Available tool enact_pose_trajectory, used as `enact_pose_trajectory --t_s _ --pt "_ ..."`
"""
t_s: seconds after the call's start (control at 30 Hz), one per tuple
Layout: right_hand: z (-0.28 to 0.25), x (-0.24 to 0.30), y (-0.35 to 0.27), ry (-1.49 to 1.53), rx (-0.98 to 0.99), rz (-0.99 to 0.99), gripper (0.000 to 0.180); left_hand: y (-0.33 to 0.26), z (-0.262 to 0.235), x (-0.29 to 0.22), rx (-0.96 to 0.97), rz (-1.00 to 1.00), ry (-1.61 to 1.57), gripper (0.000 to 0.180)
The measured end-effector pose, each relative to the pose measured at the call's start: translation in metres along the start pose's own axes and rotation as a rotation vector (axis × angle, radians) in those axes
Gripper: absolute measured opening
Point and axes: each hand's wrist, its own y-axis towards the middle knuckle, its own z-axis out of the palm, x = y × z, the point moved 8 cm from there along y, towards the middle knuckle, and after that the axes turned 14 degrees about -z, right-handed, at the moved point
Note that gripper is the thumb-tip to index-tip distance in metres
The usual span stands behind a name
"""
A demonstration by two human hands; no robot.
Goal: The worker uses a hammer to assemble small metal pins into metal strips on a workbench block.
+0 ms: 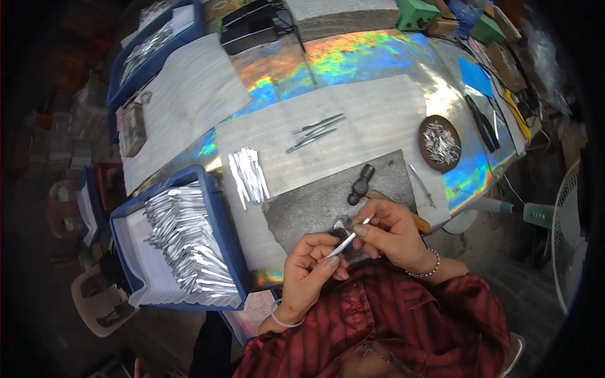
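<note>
Held just above the near edge of the grey slab is a slim silvery-white strip, slanting away to the right. The left hand has its grip closed on the lower end between thumb and fingers, while the right hand pinches near the upper end; holding both ends probably steadies so light a piece for close handling. On the slab, beyond the right hand, lies a ball-peen hammer, its head away from the body and its handle partly hidden, seemingly parked within reach. Beside the slab's far left corner, similar strips lie roughly parallel, perhaps for easy picking up. Left of the slab, a blue tray holds many more in layers, likely to keep them together. Past the slab's far side are thin dark rods; a brown oval bowl beyond its right corner apparently keeps small silvery pieces from scattering over the table.
</note>
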Motion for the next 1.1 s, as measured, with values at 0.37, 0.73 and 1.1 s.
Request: enact_pose_trajectory --t_s 0.37,0.73,1.1 --pt "0.003 -0.02 -0.016 -0.099 -0.091 0.011 0.015 0.006 -0.015 0.002 -0.001 0.057 -0.308 0.022" --pt "0.033 -0.021 -0.017 -0.178 0.208 0.022 0.014 -0.005 -0.022 -0.026 -0.119 0.227 -0.013 0.02" --pt "0.002 -0.005 -0.035 -0.431 0.135 -0.014 0.008 -0.024 -0.034 -0.056 -0.264 0.403 0.332 0.029"
